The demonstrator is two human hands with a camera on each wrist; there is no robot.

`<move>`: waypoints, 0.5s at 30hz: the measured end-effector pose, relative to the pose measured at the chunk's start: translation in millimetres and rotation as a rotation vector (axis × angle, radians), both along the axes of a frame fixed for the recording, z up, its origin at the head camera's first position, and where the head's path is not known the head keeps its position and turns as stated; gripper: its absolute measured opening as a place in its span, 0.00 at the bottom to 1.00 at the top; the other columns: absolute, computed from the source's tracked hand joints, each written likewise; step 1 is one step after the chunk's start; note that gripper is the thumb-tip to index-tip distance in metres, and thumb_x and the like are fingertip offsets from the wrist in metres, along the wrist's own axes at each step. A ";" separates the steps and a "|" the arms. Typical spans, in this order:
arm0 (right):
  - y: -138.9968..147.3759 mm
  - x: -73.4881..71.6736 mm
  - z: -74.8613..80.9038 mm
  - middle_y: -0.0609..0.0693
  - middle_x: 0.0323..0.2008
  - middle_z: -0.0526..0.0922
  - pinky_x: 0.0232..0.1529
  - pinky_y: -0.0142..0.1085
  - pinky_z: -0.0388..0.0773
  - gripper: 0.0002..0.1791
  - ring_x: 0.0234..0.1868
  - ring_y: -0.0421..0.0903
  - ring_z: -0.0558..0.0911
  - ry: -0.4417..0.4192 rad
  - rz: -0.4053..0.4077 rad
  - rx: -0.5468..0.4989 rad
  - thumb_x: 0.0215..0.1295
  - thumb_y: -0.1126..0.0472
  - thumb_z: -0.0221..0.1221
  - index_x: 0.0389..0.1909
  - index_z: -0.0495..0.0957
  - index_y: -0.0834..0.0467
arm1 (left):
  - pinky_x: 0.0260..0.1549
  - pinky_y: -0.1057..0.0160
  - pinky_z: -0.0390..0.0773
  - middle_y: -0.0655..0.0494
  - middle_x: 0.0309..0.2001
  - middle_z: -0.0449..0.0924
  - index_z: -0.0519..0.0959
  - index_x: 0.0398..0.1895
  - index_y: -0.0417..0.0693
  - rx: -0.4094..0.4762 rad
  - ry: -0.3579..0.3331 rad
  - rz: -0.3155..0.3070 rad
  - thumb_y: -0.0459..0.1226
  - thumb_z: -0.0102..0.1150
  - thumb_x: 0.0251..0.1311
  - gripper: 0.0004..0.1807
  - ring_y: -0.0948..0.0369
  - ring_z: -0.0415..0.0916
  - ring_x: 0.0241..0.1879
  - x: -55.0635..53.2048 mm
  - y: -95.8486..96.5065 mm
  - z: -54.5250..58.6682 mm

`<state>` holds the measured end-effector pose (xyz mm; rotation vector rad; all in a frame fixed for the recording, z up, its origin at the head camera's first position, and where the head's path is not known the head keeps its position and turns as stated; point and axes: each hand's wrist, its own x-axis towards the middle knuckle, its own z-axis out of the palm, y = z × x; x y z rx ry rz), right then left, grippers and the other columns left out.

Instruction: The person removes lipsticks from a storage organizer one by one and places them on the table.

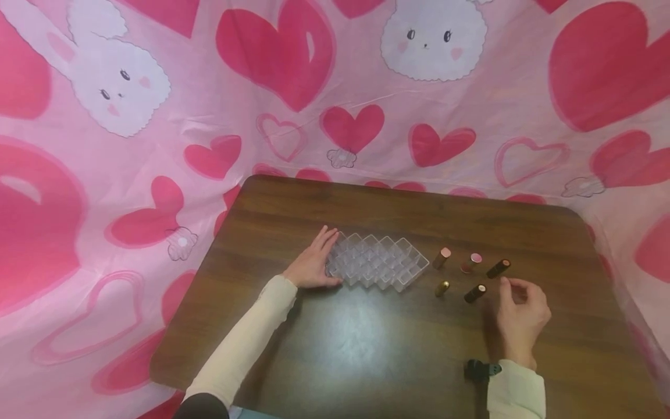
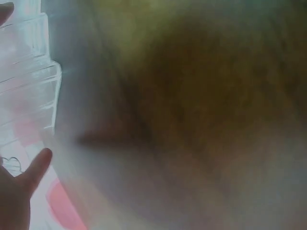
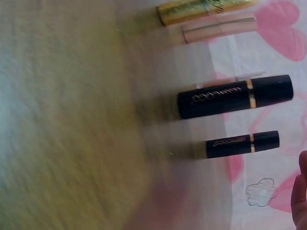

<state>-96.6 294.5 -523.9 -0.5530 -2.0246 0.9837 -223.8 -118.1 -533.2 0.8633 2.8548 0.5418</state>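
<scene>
A clear plastic organizer (image 1: 374, 262) with diamond-shaped compartments lies on the table. My left hand (image 1: 313, 263) rests at its left end, fingers stretched along the far side and thumb by the near corner. To the organizer's right stand several lipsticks: a rose-topped one (image 1: 442, 258), a pink-topped one (image 1: 472, 263), a small gold one (image 1: 442, 288) and two black ones (image 1: 475, 293). My right hand (image 1: 523, 317) hovers just right of the back black lipstick (image 1: 499, 267), thumb and index tips close together. In the right wrist view its fingertips (image 3: 300, 191) are apart from the smaller-looking black lipstick (image 3: 242, 144).
The brown wooden table (image 1: 335, 355) has rounded corners. A pink curtain (image 1: 366, 75) printed with hearts and rabbits hangs behind it and along both sides. A black strap device (image 1: 481, 369) sits on the right wrist.
</scene>
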 end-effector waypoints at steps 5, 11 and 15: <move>1.9 -0.2 8.2 0.24 0.25 0.70 0.34 0.18 0.61 0.13 0.28 0.22 0.68 0.009 -0.020 -0.005 0.54 0.57 0.60 0.29 0.79 0.67 | 0.60 0.49 0.60 0.57 0.72 0.36 0.38 0.71 0.53 -0.054 -0.003 -0.042 0.67 0.59 0.33 0.64 0.63 0.22 0.70 -2.0 -4.8 7.8; 3.8 -8.6 22.3 0.58 0.27 0.79 0.34 0.17 0.59 0.15 0.29 0.18 0.65 0.011 0.056 0.064 0.58 0.58 0.57 0.28 0.79 0.69 | 0.62 0.46 0.55 0.57 0.72 0.35 0.43 0.70 0.52 -0.039 -0.072 -0.072 0.69 0.50 0.41 0.57 0.59 0.32 0.71 -1.9 -19.7 28.7; 7.7 -19.2 40.9 0.62 0.28 0.79 0.34 0.18 0.58 0.12 0.30 0.21 0.65 0.027 0.137 0.147 0.57 0.61 0.57 0.30 0.79 0.68 | 0.64 0.47 0.51 0.59 0.72 0.33 0.44 0.70 0.55 -0.088 -0.056 -0.067 0.67 0.43 0.50 0.48 0.58 0.34 0.71 -4.5 -34.2 50.2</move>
